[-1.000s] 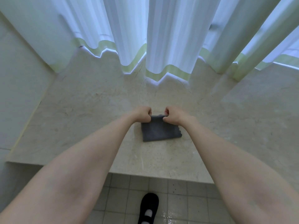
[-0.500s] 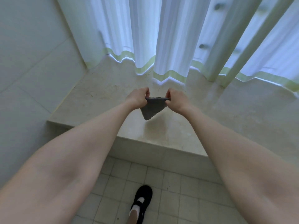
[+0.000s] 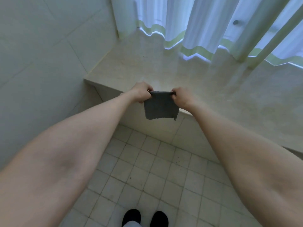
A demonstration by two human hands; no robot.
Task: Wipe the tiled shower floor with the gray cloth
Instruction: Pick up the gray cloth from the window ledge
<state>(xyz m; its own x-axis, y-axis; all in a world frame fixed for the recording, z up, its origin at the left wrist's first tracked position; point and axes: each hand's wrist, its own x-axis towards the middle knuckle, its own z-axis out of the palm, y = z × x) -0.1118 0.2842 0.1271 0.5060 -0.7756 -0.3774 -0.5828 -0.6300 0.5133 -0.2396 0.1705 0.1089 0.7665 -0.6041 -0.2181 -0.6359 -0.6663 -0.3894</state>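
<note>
Both hands, left hand and right hand, pinched the gray cloth's top corners; tiled shower floor lay way below.

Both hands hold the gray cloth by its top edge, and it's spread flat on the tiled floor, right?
No. The head view shows the left hand and right hand holding the gray cloth by its top edge, but it hangs above the tiled floor.

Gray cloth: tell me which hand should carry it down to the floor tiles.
Left, narrowly. Both hands pinch the top corners of the cloth, so either could. The left hand hangs nearer the end of the ledge, with floor tiles close below it; the right hand sits further over the ledge.
</note>
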